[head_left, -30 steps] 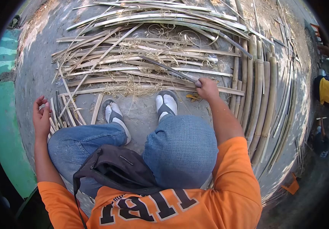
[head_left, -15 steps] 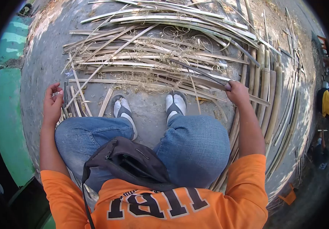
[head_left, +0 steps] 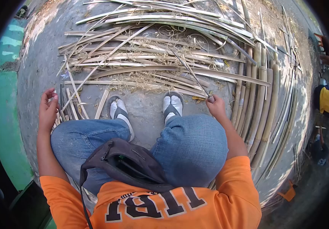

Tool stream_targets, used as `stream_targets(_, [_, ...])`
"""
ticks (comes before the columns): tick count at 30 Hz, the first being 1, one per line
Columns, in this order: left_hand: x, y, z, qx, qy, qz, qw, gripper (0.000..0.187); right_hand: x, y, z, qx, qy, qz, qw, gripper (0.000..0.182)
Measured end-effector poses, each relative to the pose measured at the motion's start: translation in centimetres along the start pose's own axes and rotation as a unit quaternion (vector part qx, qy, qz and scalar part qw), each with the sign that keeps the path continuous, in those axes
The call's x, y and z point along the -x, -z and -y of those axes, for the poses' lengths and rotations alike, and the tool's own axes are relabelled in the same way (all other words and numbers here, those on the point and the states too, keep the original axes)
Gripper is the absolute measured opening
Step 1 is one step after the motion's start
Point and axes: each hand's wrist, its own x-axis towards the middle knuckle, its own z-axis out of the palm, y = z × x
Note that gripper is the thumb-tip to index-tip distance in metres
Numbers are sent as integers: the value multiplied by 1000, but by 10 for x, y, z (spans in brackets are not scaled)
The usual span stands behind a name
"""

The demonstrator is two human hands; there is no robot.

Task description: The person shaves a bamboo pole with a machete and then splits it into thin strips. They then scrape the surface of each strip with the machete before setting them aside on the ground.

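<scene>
My right hand is closed around the handle of a long, thin-bladed knife. Its blade points forward and slightly left, over the split bamboo strips lying across the ground beyond my feet. Raised beside my left knee, my left hand has loosely curled fingers that stand apart, with nothing visible in them. A few short bamboo strips lie just to the right of that hand. Thin curled shavings are scattered among the strips.
Thick bamboo poles run lengthwise along my right side. A green wall borders the left. At the far right are a person in a yellow and dark shirt and an orange object. A dark waist bag rests on my lap.
My right hand has moved left and closer to my knee, swinging the knife to point more forward. A long bamboo strip near the knife has shifted a little. My left hand stays raised.
</scene>
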Motion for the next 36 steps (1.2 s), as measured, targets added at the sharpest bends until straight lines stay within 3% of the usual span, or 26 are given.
stream_targets(2, [-1,0,0,-21,7,5,1000,42,13,-24,0,9,-14,18,1000,25])
stream_targets(9, [-1,-1,-4,-34,18,19,999,43,-5,-63,-7,54,193,-57,978,22])
stream_targets(12, [0,1,-1,-34,24,25,999,43,-14,-66,2,61,194,-42,978,25])
stream_targets(21, [2,-3,-7,-57,32,25,998,45,-28,-53,23,219,205,-148,942,18])
stream_targets(24, [1,-2,-8,-61,33,29,997,45,-35,-42,37,207,218,-141,943,17])
stream_targets(30, [0,-1,-6,-53,41,30,997,47,-32,-67,41,103,283,-12,954,17])
stream_targets(33, [3,-2,-9,-60,50,34,996,47,-31,-69,57,107,283,-62,951,17])
stream_targets(36, [1,-3,-10,-61,54,38,996,48,-37,-60,70,163,222,-103,956,17])
